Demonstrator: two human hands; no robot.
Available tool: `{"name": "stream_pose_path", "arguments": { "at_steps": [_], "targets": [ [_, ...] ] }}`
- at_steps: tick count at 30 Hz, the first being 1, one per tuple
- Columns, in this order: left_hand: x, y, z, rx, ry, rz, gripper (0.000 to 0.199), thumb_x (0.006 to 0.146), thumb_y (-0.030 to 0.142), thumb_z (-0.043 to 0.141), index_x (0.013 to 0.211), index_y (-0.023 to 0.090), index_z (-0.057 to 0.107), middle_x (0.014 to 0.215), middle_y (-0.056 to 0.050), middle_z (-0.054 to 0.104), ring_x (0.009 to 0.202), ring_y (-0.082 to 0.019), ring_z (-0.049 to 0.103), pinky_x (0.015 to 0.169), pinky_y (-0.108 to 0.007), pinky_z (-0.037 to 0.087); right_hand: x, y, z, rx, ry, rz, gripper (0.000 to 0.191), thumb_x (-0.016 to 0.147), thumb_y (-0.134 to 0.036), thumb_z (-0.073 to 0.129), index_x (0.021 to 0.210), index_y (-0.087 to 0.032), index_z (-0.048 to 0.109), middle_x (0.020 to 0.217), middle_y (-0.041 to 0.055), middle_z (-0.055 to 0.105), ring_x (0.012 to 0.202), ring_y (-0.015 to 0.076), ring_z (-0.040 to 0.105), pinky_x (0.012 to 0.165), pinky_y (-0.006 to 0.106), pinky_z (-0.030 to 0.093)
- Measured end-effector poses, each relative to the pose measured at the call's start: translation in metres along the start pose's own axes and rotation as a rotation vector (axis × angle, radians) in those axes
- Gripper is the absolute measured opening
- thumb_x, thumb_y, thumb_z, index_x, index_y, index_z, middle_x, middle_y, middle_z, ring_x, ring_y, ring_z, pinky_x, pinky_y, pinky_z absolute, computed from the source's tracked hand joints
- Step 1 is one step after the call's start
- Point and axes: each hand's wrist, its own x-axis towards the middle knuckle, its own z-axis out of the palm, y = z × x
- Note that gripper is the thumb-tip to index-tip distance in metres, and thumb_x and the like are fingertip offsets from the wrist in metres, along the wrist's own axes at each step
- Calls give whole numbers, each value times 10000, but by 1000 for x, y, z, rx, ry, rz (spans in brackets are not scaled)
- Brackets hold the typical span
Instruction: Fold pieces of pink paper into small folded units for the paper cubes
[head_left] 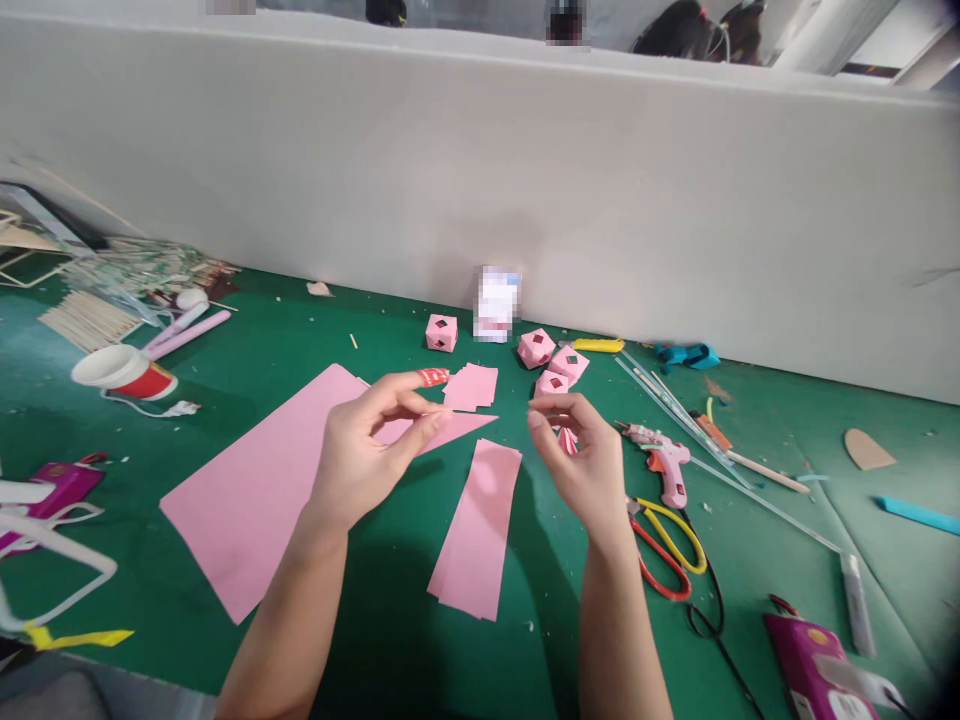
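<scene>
My left hand (379, 445) pinches a folded pink paper piece (461, 430) between thumb and fingers, its pointed end facing right. Red tape wraps one of the left fingers. To the right, my right hand (577, 445) is loosely curled, thumb tip close to the fingertips, with nothing visible between them; it is apart from the paper. Below and between the hands lies a stack of pink paper strips (480, 530). Small pink paper squares (472, 385) lie just beyond. A large pink sheet (255, 500) is partly covered by my left hand and forearm.
Several pink paper cubes with cut holes (442, 333) stand near the wall (300, 170). On the right are a glue gun (664, 460), scissors (675, 545), a yellow cutter (596, 345) and a purple box (817, 665). A paper cup (124, 370) and sticks (90, 320) are left.
</scene>
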Motion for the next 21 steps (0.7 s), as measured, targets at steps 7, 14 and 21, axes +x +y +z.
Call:
{"name": "stream_pose_path", "arguments": {
  "at_steps": [7, 14, 21],
  "targets": [
    [-3, 2, 10, -77, -172, -52, 240, 889, 309, 747, 1109, 249, 672, 854, 23, 765, 847, -184, 765, 841, -313, 632, -2, -9, 10, 121, -198, -143, 62, 946, -307, 667, 933, -270, 715, 1013, 40, 753, 1061, 244, 685, 941, 401, 541],
    [-2, 0, 13, 53, -344, 5, 344, 937, 208, 646, 1268, 285, 599, 906, 44, 760, 885, -161, 734, 929, -323, 571, -8, -16, 7, -38, -220, -96, 69, 934, -220, 635, 897, -252, 684, 899, 10, 735, 864, 210, 684, 794, 338, 528],
    [-3, -3, 17, 107, -376, 33, 437, 924, 214, 656, 1341, 306, 564, 936, 45, 765, 943, -173, 735, 944, -331, 563, -10, -23, 10, -94, -265, -119, 90, 920, -180, 624, 870, -241, 667, 867, 6, 726, 839, 202, 666, 756, 317, 492]
  ]
}}
